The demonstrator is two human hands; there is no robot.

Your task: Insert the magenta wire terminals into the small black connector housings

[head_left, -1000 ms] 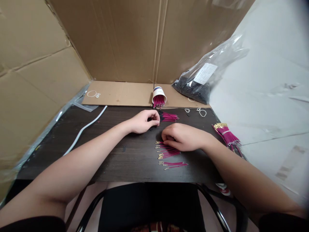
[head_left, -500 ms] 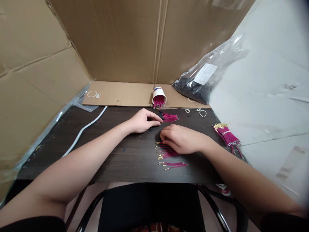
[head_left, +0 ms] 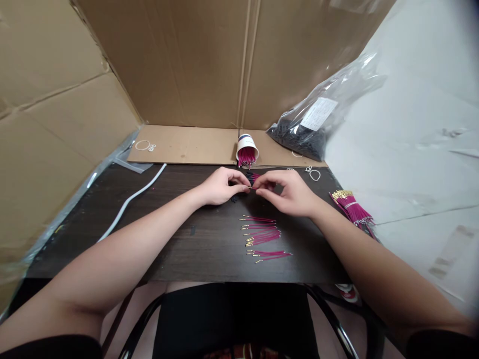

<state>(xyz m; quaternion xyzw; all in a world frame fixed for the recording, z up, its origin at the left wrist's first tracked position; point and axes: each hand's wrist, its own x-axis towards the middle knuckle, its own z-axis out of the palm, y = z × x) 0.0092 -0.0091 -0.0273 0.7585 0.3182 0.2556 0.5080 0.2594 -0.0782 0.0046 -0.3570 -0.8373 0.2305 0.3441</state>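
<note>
Above loose wires (head_left: pixel 262 234): right hand (head_left: pixel 290 192) lifted, now meeting left hand (head_left: pixel 220 187).

Left hand (head_left: pixel 219 188) and right hand (head_left: pixel 290 192) fingertips meeting, both apparently pinched, forearms converging

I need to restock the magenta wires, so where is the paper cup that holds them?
In the head view the paper cup lies tipped on the cardboard sheet at the desk's far edge, just beyond both hands, left of the plastic bag.
</note>
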